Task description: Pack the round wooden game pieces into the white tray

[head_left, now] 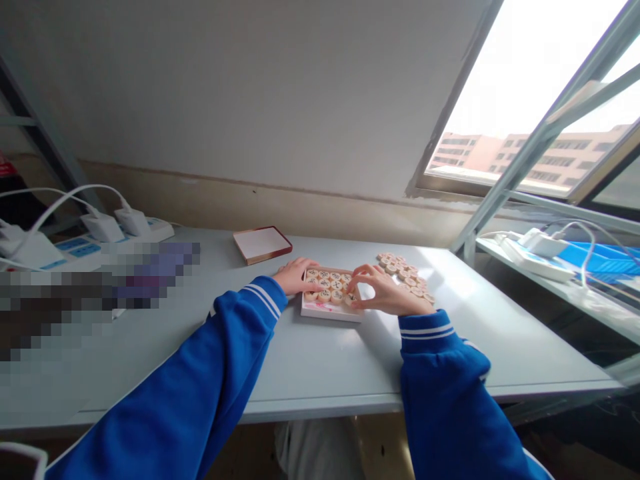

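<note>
A shallow box lies on the desk in front of me, with rows of round wooden xiangqi pieces marked in dark characters inside it. My left hand grips the box's left side, its thumb reaching over the pieces. At the right end of the box, my right hand pinches a xiangqi piece between thumb and index finger; the fingers hide part of it. Beyond that hand, a loose spread of more xiangqi pieces rests on the desk, partly covered by the hand.
The box lid, inside up, lies behind and left on the pale desk. A power strip with white plugs is at far left, beside a pixelated area. On the right are a metal frame, a window, another power strip and a blue tray.
</note>
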Demonstrator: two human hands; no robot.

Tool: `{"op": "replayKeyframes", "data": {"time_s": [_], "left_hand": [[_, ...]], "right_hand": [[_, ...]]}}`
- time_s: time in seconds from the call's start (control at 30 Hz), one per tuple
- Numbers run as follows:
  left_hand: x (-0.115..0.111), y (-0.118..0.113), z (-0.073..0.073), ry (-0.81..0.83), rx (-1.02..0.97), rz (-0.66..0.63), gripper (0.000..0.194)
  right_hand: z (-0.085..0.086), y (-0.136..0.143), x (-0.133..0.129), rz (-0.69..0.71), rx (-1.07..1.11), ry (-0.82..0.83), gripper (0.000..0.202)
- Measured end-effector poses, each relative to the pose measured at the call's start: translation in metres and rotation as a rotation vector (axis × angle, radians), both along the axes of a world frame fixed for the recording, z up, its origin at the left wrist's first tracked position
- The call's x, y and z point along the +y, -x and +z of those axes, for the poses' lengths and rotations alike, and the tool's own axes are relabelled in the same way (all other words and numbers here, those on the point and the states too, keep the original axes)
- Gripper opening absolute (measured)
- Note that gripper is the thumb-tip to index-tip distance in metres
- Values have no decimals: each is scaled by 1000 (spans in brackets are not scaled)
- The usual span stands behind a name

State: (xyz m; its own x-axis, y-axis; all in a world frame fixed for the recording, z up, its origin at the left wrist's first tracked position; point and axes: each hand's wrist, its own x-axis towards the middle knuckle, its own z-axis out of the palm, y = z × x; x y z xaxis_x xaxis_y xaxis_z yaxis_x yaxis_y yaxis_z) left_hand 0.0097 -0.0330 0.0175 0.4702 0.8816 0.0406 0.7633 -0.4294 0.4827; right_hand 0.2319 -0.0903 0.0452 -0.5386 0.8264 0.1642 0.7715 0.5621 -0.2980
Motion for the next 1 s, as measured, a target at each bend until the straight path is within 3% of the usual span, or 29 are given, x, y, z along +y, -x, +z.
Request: {"op": "replayKeyframes", "data": {"time_s": [0.1, 0.33, 0.6, 0.67, 0.8, 1.0], "left_hand": [[1, 0, 0, -1, -1, -3, 59], [2, 1, -2, -14, -9, -9, 59], [10, 6, -5, -99, -174, 66, 33], [10, 8, -2, -143, -125, 119, 32], [7, 11, 4, -71, -76, 169, 31], [5, 9, 6, -90, -85, 242, 29]], "right_hand": [[-3, 2, -1, 22, -3, -23, 16], [4, 11, -5, -125, -78, -13, 5], [4, 1, -1, -102, 6, -83, 10], [5, -12, -2, -193, 83, -199, 14], [0, -51, -16, -589, 114, -367, 19], [-15, -90, -53, -760, -93, -311, 24]]}}
